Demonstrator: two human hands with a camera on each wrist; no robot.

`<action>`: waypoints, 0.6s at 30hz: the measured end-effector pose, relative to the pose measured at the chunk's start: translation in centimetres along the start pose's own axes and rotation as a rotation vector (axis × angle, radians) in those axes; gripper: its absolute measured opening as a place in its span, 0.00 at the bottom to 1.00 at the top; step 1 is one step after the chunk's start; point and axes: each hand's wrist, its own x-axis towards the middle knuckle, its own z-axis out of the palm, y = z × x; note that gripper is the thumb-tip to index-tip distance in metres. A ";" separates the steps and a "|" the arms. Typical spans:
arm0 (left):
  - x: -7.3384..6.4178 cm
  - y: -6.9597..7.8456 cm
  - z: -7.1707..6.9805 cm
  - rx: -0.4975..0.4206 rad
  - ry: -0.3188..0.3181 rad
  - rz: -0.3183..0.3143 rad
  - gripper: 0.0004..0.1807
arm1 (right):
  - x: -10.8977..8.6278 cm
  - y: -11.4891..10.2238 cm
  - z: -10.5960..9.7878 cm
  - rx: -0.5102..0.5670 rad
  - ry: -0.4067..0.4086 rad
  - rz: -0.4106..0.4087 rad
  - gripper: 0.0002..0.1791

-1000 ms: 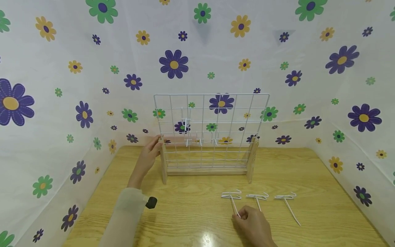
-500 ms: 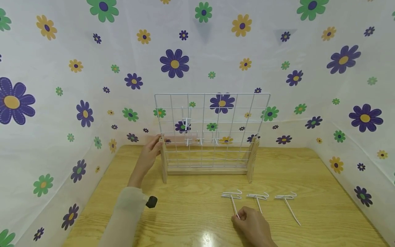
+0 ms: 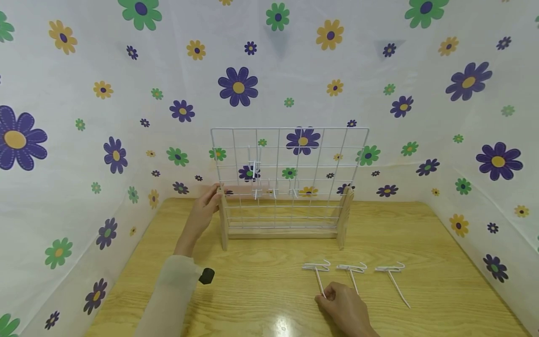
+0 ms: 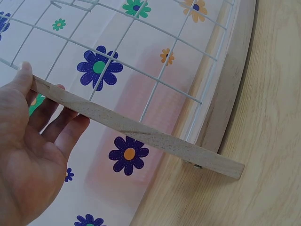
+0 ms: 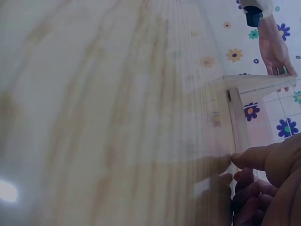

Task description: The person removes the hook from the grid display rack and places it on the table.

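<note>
On the table stands a white wire grid rack (image 3: 277,164) with wooden side posts. My left hand (image 3: 201,213) grips the top of its left post (image 3: 224,224); in the left wrist view the thumb lies over the post's end (image 4: 141,132) and the fingers reach behind. Low on the table, my right hand (image 3: 347,306) pinches the free end of a white wire hook (image 3: 318,278), which lies flat. A second hook (image 3: 352,276) has its tip close to that hand, and a third hook (image 3: 396,285) lies farther right. In the right wrist view the pinched hook is hidden.
Several white hooks (image 3: 253,167) hang on the grid, left of centre and around the middle. A flowered cloth (image 3: 177,70) encloses the back and sides of the wooden table (image 3: 252,281). A black device (image 3: 206,276) sits at the left wrist.
My right hand has shifted very slightly left, and the pinched end of the hook has moved with it. The left hand stays on the post.
</note>
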 end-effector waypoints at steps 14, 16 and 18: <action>-0.2 0.2 0.0 0.010 0.002 -0.014 0.32 | 0.0 0.1 0.1 0.030 -0.005 -0.002 0.14; -0.2 0.2 0.0 0.010 0.003 -0.015 0.32 | 0.0 0.2 0.1 0.033 -0.003 -0.004 0.14; -0.2 0.3 0.0 0.013 0.003 -0.016 0.32 | 0.0 0.2 0.1 0.036 -0.002 -0.009 0.13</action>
